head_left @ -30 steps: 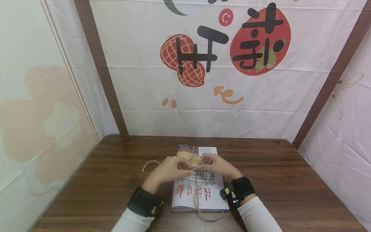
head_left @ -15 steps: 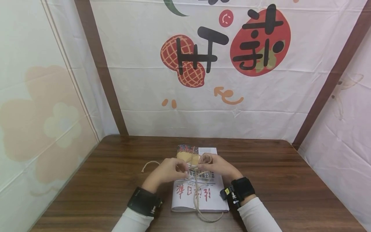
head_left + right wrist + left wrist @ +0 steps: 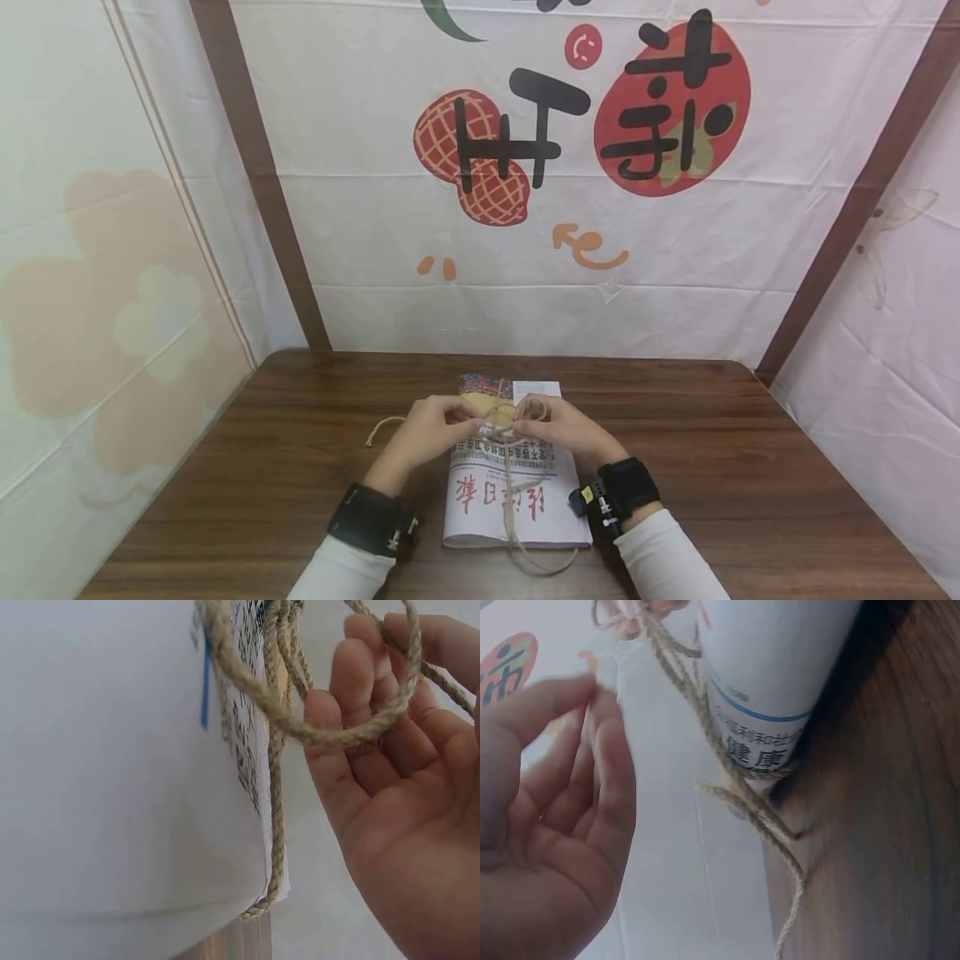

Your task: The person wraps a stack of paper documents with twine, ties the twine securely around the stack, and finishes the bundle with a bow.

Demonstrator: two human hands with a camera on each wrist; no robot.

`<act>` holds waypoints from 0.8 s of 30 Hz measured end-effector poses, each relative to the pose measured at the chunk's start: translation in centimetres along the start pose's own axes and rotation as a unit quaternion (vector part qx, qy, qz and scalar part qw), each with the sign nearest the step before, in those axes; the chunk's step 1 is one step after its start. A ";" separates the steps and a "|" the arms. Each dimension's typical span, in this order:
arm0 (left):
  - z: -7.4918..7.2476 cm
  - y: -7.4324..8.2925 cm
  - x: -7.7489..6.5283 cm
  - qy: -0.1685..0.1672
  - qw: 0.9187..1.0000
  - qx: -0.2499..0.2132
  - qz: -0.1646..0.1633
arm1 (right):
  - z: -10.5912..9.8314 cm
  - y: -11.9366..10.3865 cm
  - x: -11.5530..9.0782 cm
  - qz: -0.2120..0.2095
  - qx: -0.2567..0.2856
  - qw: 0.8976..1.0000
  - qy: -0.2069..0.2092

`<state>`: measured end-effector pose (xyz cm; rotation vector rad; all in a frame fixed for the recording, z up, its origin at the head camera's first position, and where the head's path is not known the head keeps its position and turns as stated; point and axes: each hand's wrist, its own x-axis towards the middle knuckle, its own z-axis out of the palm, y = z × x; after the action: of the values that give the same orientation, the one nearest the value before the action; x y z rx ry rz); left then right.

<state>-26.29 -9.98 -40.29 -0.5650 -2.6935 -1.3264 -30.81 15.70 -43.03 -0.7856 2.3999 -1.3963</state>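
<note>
A folded newspaper with red and black print lies on the table, seen upside down in the head view. Braided jute rope runs over it lengthwise and crosses near its middle, with a loose end at the front edge. My right hand pinches a loop of the rope at the crossing, a curve hanging across the fingers in the right wrist view. Opposite it, my left hand is beside the rope, fingers loosely bent and thumb close to the fingertips. No rope shows between them.
A dark wood-grain table lies under everything. Another rope end rests on it left of the newspaper. A white printed cloth hangs behind, with more cloth at both sides.
My left hand has drawn slightly left and back from the crossing, and its thumb and fingers have come closer together. The right hand stays at the crossing with the rope.
</note>
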 end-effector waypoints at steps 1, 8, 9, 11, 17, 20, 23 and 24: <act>0.1 -0.1 0.1 0.012 1.000 0.002 -0.007 | 0.0 0.0 0.0 -0.004 0.000 1.000 0.002; 0.6 -0.7 0.6 0.022 0.999 0.029 -0.031 | 0.0 -0.3 0.1 -0.037 0.007 0.999 0.026; 0.7 -0.7 0.6 0.019 0.999 0.032 -0.028 | 0.0 -0.3 0.2 -0.042 0.007 0.999 0.029; 0.9 -0.7 0.7 0.016 0.999 0.032 -0.018 | 0.0 -0.2 0.3 -0.046 0.010 0.998 0.033; 1.6 -0.4 1.2 0.004 1.000 0.022 0.002 | 0.0 -0.4 0.2 -0.044 0.023 0.998 0.037; 2.0 -0.4 1.3 -0.008 1.000 0.025 0.003 | 0.0 -0.5 0.2 -0.043 0.028 0.998 0.034; 2.2 -0.5 1.3 -0.013 1.000 0.023 0.004 | 0.1 -0.8 0.2 -0.046 0.028 0.998 0.030; 2.3 -0.5 1.3 -0.015 1.000 0.024 0.007 | 0.1 -0.8 0.1 -0.047 0.028 0.998 0.029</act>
<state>-27.52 -8.07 -41.76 -0.6024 -2.7313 -1.2570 -30.62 15.24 -42.34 -0.8644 2.3827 -1.5350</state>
